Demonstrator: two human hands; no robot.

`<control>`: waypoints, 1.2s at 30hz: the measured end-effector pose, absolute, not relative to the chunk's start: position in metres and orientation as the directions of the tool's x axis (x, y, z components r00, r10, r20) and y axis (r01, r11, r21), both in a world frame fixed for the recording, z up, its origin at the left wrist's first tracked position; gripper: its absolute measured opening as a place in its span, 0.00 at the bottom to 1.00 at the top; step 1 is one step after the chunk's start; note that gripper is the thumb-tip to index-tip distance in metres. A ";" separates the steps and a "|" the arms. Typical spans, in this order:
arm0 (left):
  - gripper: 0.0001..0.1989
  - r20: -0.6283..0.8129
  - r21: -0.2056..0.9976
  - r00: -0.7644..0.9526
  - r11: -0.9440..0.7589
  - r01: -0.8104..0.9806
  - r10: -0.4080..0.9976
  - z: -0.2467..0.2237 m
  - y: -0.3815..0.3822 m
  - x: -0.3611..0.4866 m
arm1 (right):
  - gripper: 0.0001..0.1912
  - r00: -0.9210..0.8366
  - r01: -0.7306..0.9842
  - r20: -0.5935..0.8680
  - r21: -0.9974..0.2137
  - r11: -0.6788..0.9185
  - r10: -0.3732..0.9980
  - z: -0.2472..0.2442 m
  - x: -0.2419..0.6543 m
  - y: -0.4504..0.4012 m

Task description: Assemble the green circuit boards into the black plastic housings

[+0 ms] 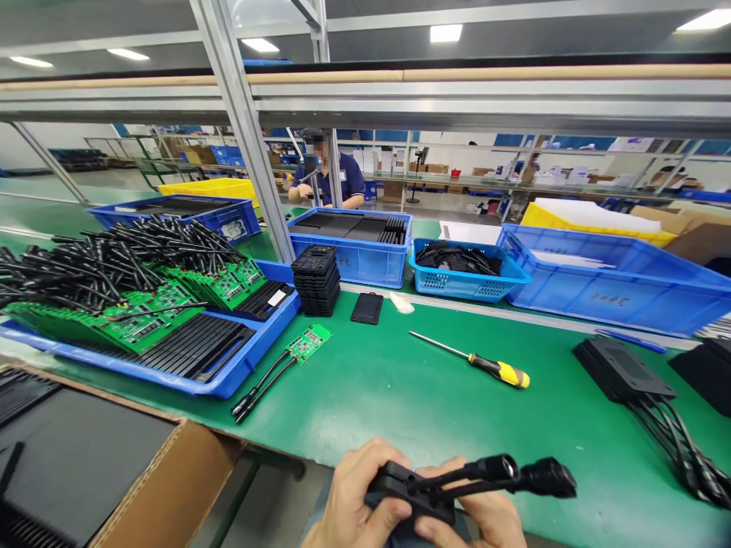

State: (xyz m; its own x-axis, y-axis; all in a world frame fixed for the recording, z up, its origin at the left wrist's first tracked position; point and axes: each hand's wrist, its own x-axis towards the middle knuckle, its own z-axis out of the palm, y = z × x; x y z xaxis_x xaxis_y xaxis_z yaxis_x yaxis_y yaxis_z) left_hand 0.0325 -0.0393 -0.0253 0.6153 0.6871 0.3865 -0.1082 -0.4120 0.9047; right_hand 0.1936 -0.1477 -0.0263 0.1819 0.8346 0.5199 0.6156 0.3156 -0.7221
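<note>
Both of my hands grip a small black plastic case (415, 493) at the front edge of the table. Fingers of my left hand (361, 495) wrap round its left end, thumb on the near side. My right hand (483, 517) holds the other end, partly hidden behind two black cables with round connectors (514, 476) that stick out of the case to the right. Ahead lies a screwdriver (496, 371) with a yellow and black handle. A green circuit board (308, 342) with two black cables rests on the left, near a flat black cover (367, 308).
A blue tray (228, 384) at left bears many cabled boards. Black cases stand stacked (316, 281) beside it. Blue bins (365, 262) and a basket (468, 285) line the back. Finished-looking black cases (622, 369) lie right. A cardboard box (165, 487) is front left; a person sits opposite.
</note>
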 end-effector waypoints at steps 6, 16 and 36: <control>0.16 0.474 0.858 0.635 -0.481 -0.178 0.610 -0.039 -0.035 0.032 | 0.17 0.151 0.569 0.668 -0.661 0.488 0.729 -0.014 0.192 -0.137; 0.16 0.661 0.707 0.553 -0.668 -0.234 0.506 -0.032 -0.036 0.038 | 0.13 0.062 0.576 0.774 -0.543 0.610 0.630 -0.015 0.192 -0.129; 0.17 0.718 0.632 0.474 -0.762 -0.137 0.510 -0.013 -0.033 0.039 | 0.16 0.117 0.497 0.570 -0.743 0.449 0.813 -0.026 0.195 -0.135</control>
